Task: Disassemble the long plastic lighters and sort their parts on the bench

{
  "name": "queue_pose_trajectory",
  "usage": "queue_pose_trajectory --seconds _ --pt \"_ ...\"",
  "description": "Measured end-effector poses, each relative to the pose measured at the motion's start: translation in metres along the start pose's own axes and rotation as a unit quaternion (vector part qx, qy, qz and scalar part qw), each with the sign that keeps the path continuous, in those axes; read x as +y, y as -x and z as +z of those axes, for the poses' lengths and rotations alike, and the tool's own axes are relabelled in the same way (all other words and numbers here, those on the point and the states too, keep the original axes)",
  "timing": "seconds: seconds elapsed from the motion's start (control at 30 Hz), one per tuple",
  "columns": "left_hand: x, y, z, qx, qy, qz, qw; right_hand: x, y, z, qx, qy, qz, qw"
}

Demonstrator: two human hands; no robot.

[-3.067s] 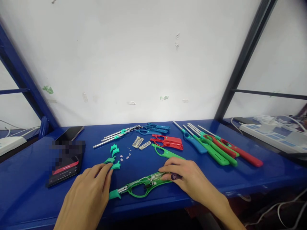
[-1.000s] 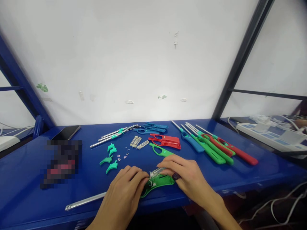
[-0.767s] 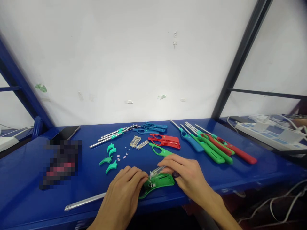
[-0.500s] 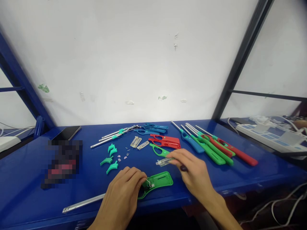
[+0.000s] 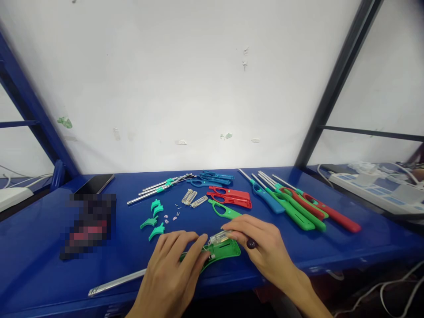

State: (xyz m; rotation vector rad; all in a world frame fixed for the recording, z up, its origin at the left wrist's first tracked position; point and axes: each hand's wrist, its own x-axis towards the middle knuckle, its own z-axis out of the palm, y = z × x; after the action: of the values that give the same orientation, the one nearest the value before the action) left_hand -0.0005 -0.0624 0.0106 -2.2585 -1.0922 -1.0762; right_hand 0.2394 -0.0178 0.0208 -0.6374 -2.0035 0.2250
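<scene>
Clear tank point(image 5: 218, 238) is back over the green shell point(image 5: 231, 250), looks unseated so far, right hand point(image 5: 265, 243) pinching it, left hand point(image 5: 172, 270) clamped on the shell.

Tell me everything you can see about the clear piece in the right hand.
The clear piece is a see-through oblong, apparently plastic, with a whitish fitting at its left end. The right hand grips its other end, partly hiding it. It slants upward to the right in the picture, by the far edge of the open green shell; whether they touch is unclear.
</scene>
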Motion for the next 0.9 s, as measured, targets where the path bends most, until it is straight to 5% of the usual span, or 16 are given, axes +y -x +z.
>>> queue_pose_trajectory --seconds 0.23,0.63,0.8,0.9 --pt "0.004 -0.002 -0.007 0.000 0.015 0.023 1.000 -0.004 -0.003 0.002 -0.027 -0.030 0.007 0.999" --pt "0.007 -0.004 -0.014 -0.079 0.151 -0.055 0.984 -0.002 -0.002 -0.002 -0.108 -0.046 0.035 0.992" --pt "0.002 -0.005 -0.019 -0.079 0.171 -0.056 0.981 -0.002 -0.001 -0.003 -0.077 -0.088 0.041 0.992" --pt "-0.012 -0.009 -0.022 -0.074 0.080 -0.057 0.992 0.001 -0.005 -0.002 -0.056 -0.070 0.043 0.995"
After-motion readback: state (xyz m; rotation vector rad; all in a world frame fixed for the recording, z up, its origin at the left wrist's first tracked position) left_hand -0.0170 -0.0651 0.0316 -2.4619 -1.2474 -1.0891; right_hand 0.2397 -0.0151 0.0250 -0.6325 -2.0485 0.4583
